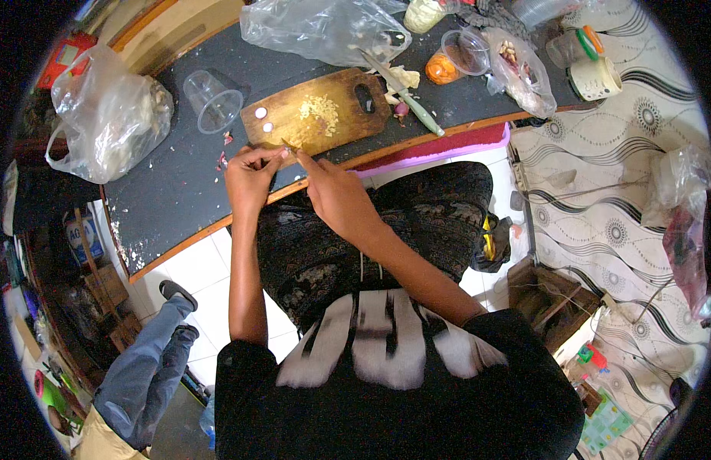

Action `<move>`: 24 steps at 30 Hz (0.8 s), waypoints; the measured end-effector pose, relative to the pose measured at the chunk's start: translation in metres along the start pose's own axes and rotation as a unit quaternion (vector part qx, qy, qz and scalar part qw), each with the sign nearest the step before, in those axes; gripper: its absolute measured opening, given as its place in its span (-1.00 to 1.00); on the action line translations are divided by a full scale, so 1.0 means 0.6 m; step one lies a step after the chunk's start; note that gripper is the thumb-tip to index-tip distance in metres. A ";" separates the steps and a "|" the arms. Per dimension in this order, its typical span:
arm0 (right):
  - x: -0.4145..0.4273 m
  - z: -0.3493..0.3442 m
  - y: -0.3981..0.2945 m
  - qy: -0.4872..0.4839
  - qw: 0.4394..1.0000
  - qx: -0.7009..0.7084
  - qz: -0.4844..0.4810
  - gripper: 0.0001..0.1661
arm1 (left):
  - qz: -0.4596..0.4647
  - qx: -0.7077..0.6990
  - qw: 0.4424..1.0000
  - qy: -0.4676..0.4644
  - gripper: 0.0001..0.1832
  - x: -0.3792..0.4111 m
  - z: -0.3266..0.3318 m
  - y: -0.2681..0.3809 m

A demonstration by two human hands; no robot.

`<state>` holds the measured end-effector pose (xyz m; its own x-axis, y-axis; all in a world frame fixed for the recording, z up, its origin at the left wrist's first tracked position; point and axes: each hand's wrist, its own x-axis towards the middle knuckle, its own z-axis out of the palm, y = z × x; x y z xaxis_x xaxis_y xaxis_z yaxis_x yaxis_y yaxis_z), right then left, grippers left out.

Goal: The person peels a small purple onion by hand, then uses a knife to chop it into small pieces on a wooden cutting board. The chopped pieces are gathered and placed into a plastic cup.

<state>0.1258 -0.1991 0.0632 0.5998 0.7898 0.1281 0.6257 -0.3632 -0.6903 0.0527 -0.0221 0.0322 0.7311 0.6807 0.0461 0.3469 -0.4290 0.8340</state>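
Note:
My left hand (249,178) is at the near edge of a wooden cutting board (344,92), fingertips pinched on a small piece that looks like shallot, mostly hidden. Against it, my right hand (341,198) grips what appears to be a small knife (287,144); only a short bit of blade shows, its handle covered by my fingers. A heap of finely chopped garlic (320,114) lies mid-board. Two small pale, purple-rimmed pieces (261,113) rest at the board's left end. A larger knife with a pale green handle (427,118) lies beyond the board's right end.
On the black tabletop (177,190) are a tipped clear plastic cup (212,103), a filled plastic bag (114,126), a large clear bag (327,29), a cup of orange pieces (443,68) and a bag of peanuts or cloves (519,72). Another person's legs (143,368) are at lower left.

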 end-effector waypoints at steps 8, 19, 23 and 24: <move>0.020 -0.002 0.034 -0.037 0.999 0.006 -0.005 -0.42 | -0.048 0.006 0.999 -0.002 -0.78 -0.001 -0.003 0.014; 0.005 -0.002 0.006 0.010 1.000 0.015 -0.012 -0.42 | -0.062 -0.024 0.998 0.005 -0.78 -0.009 0.001 0.004; 0.001 0.003 0.002 0.009 0.999 0.032 -0.014 -0.41 | -0.058 -0.047 0.997 0.008 -0.79 -0.009 0.004 -0.007; 0.002 0.004 0.001 0.004 1.000 0.027 -0.009 -0.40 | -0.056 -0.051 0.997 0.009 -0.79 -0.009 0.004 -0.008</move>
<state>0.1257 -0.1973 0.0611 0.5924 0.7922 0.1465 0.6094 -0.3217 -0.7247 0.0484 -0.0255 0.0263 0.6796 0.7324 -0.0418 0.3643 -0.2874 0.8858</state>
